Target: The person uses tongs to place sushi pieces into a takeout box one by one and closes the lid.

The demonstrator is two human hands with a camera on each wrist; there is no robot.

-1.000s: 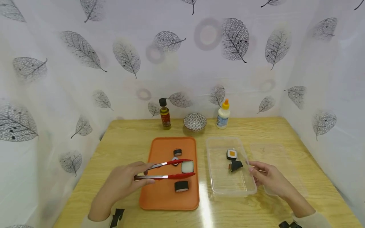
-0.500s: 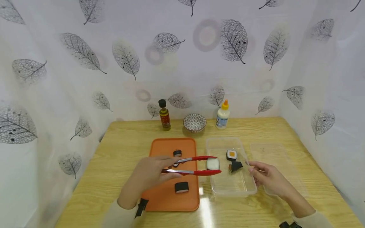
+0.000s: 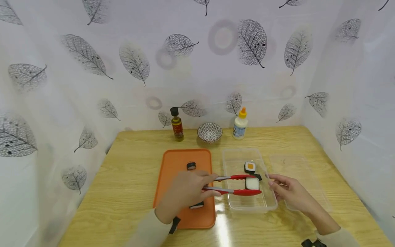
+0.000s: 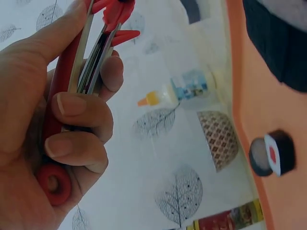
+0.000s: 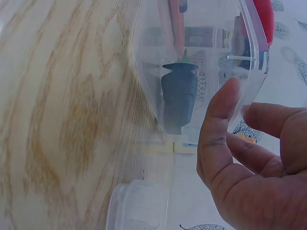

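Note:
My left hand (image 3: pixel 191 188) grips red-tipped metal tongs (image 3: pixel 245 192), their handles also plain in the left wrist view. Between the tips sits a white-topped, dark-sided sushi roll (image 3: pixel 253 184), over the clear plastic container (image 3: pixel 253 208). Inside the container lie a sushi roll with an orange centre (image 3: pixel 250 167) and a black cone-shaped hand roll (image 5: pixel 180 98), partly covered by the held piece in the head view. At the container's right wall, my right hand (image 3: pixel 291 192) pinches the rim between thumb and fingers. Sushi pieces, among them a small roll (image 3: pixel 191 166), lie on the orange tray (image 3: pixel 174 159).
A clear lid (image 3: pixel 303 175) lies flat right of the container. Along the back stand a dark-capped sauce bottle (image 3: pixel 177 128), a patterned bowl (image 3: pixel 210 133) and a white bottle with a yellow cap (image 3: pixel 239 127). A leaf-print curtain surrounds the table.
My left hand has carried the tongs and the white-topped sushi roll rightward from over the orange tray to over the container. The right hand has stayed at the container's rim.

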